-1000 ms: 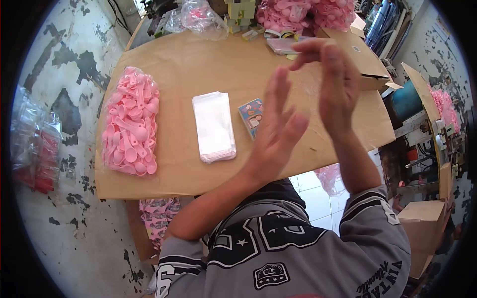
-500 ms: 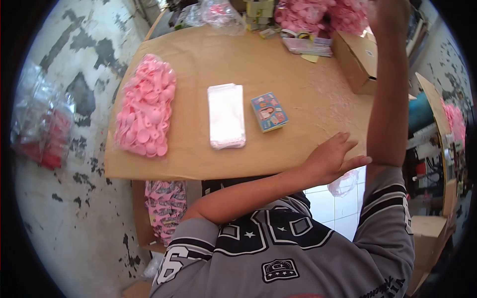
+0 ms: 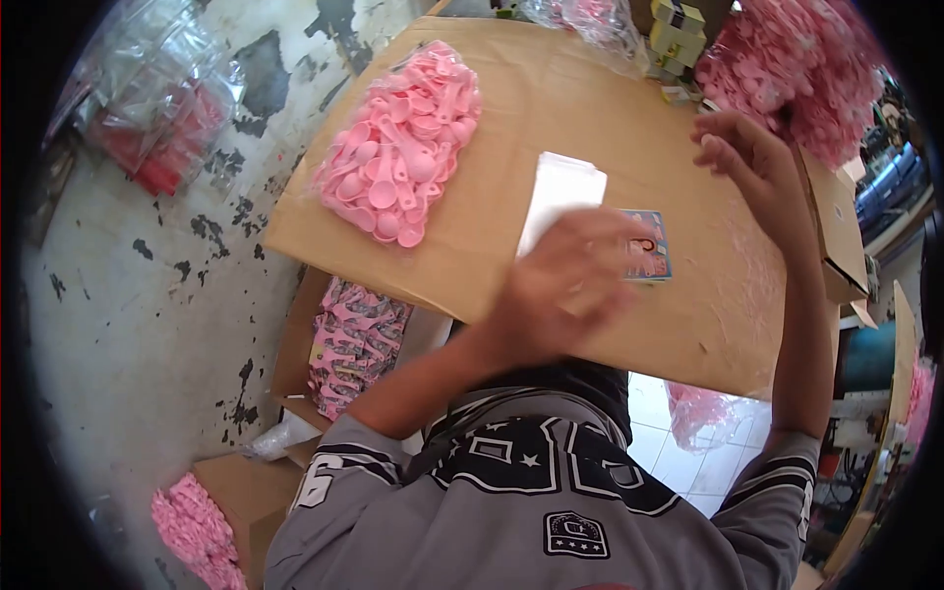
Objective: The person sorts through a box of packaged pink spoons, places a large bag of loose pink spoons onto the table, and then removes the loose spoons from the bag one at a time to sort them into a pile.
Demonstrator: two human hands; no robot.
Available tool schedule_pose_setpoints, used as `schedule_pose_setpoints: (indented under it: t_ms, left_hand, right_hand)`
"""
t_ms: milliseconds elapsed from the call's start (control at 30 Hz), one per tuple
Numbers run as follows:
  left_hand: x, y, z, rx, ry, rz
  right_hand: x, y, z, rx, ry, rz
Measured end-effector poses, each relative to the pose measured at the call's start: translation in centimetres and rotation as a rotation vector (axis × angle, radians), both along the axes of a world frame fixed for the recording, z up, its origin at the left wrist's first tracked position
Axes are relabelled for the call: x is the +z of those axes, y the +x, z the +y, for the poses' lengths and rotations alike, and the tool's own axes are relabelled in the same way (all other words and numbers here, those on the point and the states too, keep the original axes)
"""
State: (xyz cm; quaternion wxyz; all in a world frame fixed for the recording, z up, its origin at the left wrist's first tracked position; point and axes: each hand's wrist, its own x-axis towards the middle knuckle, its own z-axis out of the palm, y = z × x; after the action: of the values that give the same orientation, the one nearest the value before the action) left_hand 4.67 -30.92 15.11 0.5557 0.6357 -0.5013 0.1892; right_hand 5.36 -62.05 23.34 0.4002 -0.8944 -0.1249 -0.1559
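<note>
My left hand (image 3: 565, 285), smeared by motion, hovers over the lower part of a stack of white sheets or flat bags (image 3: 572, 187). Its fingers look apart, with nothing visible in them, and the tips overlap a small blue box with printed pictures (image 3: 656, 236). My right hand (image 3: 755, 172) is raised over the right side of the table, fingers loosely bent and apart, holding nothing that I can see. A clear bag of pink plastic spoons (image 3: 403, 147) lies to the left of the white stack.
The brown-covered table (image 3: 472, 265) carries a heap of pink spoons (image 3: 796, 69), small yellow boxes (image 3: 677, 34) and a cardboard box (image 3: 836, 231) along its far and right sides. Below its left edge, an open carton holds pink printed packets (image 3: 359, 344). Clear bags (image 3: 162, 98) hang at the left wall.
My right hand has come back from the far right corner to above the table. My left hand has moved over the white stack and blue box. The camera view has turned.
</note>
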Motion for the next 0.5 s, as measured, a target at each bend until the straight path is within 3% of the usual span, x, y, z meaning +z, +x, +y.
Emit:
schedule_pose_setpoints:
  t_ms: [33, 67, 133, 200, 300, 400, 500]
  left_hand:
    - [-0.4, 1.5, 2.6, 0.179, 0.0, 0.071]
    - [-1.2, 4.1, 5.5, 0.328, 0.072, -0.04]
    - [-0.4, 7.2, 9.6, 0.593, 0.082, 0.202]
    - [0.9, 10.6, 12.4, 0.769, 0.169, 0.093]
    - [-1.8, 16.7, 14.3, 0.814, 0.415, -0.113]
    - [-3.3, 17.3, 13.4, 0.822, 0.475, -0.173]
    - [-3.1, 16.3, 13.8, 0.78, 0.447, -0.058]
  right_hand:
    - [-0.3, -0.2, 0.7, -0.043, -0.101, 0.01]
    - [-0.5, 0.0, 1.3, -0.087, -0.2, 0.017]
    - [-1.4, 1.1, 2.5, 0.001, -0.236, 0.053]
    - [-2.5, 2.9, 4.2, 0.074, -0.261, 0.092]
    - [-3.8, 7.8, 8.0, 0.292, -0.299, -0.056]
    - [-4.5, 13.3, 13.3, 0.38, -0.38, -0.275]
    - [-4.8, 18.0, 18.3, 0.397, -0.349, -0.362]
